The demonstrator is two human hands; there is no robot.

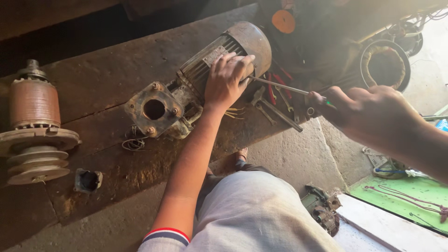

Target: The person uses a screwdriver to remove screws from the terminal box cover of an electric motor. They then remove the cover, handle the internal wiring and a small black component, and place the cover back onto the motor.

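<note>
A worn grey electric motor [186,88] lies on its side on a rusty brown workbench [102,79], its square flange with a round hole facing me. My left hand [226,80] rests flat on the motor's finned body near the rounded fan cover [254,44]. My right hand [368,112] grips a screwdriver [280,86] by its handle. The thin shaft points left, its tip at the side of the motor just beside my left fingers.
A brown rotor with stepped pulley [35,126] stands at the left. A small square cover [87,180] and a wire coil [134,143] lie on the bench. Wrenches and red-handled pliers [275,100] sit right of the motor. A stator ring [385,65] lies at far right.
</note>
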